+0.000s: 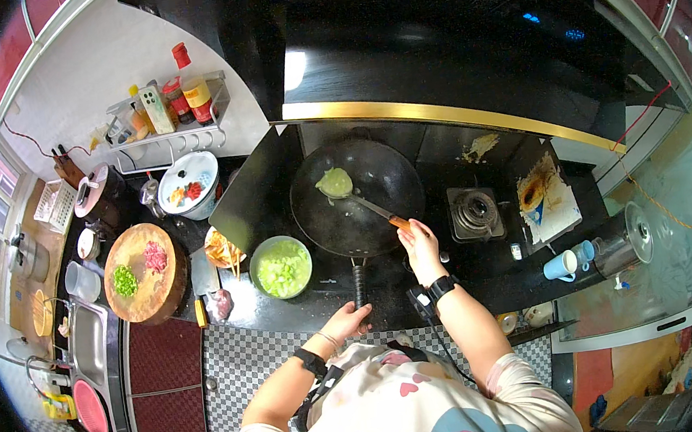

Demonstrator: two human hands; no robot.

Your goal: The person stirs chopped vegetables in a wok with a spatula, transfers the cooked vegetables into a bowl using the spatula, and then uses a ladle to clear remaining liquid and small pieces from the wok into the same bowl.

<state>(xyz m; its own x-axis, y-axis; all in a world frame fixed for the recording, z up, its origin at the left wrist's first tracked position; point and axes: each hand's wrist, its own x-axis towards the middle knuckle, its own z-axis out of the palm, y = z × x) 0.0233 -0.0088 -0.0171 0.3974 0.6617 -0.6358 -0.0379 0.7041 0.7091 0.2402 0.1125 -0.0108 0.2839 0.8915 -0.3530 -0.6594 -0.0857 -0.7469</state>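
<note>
My left hand (346, 323) grips the dark handle (359, 283) of a black wok (375, 159) on the stove. In my right hand (422, 249) is a ladle (373, 206) with a metal shaft and a wooden grip. Its bowl, over the left part of the wok, carries pale green food (336, 183). A few bits of the green food also lie in the wok near it. Left of the wok handle stands a bowl (254, 281) with chopped light-green vegetable pieces in greenish liquid.
A round wooden chopping board (143, 300) bears chopped greens (126, 281) and minced meat (155, 256). A cleaver (203, 275) lies beside it. Another burner (475, 212) is right of the wok, with blue cups (560, 266) farther right. The range hood (431, 61) hangs above.
</note>
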